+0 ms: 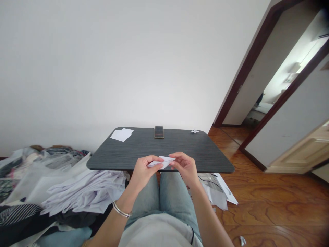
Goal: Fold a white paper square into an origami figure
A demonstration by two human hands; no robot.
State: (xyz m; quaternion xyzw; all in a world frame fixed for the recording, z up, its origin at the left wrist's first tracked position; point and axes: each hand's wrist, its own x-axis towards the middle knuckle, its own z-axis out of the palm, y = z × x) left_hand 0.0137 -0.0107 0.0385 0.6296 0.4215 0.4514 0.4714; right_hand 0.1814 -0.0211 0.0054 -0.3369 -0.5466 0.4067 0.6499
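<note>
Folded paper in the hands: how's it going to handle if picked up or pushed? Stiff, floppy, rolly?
The folded paper is probably light: it's small and held up by just the fingers. Likely fairly stiff, as its creased edges look straight, though a hard pinch could crumple it. Flat and pointed, it should slide rather than roll.

No readable text — none anywhere

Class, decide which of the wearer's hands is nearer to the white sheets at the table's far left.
Left. The left hand is right of the white sheets, closer to the wearer; the right hand is farther right.
</note>
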